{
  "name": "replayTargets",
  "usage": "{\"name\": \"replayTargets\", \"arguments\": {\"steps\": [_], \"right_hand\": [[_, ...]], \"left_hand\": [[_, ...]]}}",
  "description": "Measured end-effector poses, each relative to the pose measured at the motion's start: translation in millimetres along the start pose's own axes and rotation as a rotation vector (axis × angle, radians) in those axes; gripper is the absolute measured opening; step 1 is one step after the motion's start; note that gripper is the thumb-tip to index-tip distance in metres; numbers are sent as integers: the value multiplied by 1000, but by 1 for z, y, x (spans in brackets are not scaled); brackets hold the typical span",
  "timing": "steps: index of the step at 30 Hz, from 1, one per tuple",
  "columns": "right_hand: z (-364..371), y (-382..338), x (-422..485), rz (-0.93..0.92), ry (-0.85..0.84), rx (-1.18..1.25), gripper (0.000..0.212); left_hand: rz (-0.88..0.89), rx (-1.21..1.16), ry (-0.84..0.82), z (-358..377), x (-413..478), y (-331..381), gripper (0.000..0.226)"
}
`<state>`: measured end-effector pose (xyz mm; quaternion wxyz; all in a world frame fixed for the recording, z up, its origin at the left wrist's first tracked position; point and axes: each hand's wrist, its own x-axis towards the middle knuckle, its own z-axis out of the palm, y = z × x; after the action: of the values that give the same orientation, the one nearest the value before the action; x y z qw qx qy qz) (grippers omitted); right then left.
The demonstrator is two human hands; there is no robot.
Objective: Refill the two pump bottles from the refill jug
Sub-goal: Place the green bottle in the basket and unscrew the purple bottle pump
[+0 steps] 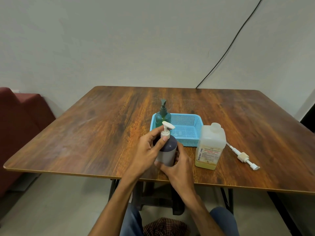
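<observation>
Blue-trousered knees (133, 222) and a checked cloth (166, 226) sit lowest in view, under the near edge of the brown wood-grain counter (102, 133). Just above that edge the right hand (179, 166) wraps its curled fingers round the lower body of a dark purple-grey cylindrical plastic pump bottle (167, 150), which stands upright on the counter. The left hand (144, 150) comes in from the other side and pinches the white screw-on pump head (165, 133) at its collar between thumb and fingers. Whether that head is going on or coming off I cannot tell, nor can I see how full the bottle is. Just outboard of the right hand stands the translucent square refill jug (211, 143), its mouth uncapped and only a low band of yellow liquid at the bottom. Farther out on that side lies a loose white pump with dip tube (245, 158), flat on the counter. Beyond both hands is a light blue perforated plastic basket (185, 120) with a green translucent pump bottle (162, 117) upright in its left corner, pump fitted. My guess is that this one has yet to be handled or is finished; nothing settles it. The count: two pump bottles, one jug, one basket, three pump heads, one of them loose.
</observation>
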<state>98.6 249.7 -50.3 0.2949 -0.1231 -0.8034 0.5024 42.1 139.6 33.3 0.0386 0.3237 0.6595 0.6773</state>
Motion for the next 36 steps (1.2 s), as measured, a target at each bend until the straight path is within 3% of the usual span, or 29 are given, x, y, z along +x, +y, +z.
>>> {"name": "replayTargets", "arguments": {"steps": [6,17,22,25,32,36], "right_hand": [[0,0,-1,11,9,12,88],[-2,1,-1,10,-3,6,88],[-4,1,-1,20,-28,30,87],[-5,-1,-1,18,-30,29,88],[-4,-3,-2,-2,-9,4,88],[-3,-1,-1,1,-10,-21,90]], "left_hand": [[41,17,228,4,4,6,32],[201,-287,586,-20,8,49,34],[235,-312,768,-47,3,38,33],[228,-115,781,-56,0,14,35],[79,443,603,-54,-29,-56,26],[0,606,522,-54,-41,-78,24]]}}
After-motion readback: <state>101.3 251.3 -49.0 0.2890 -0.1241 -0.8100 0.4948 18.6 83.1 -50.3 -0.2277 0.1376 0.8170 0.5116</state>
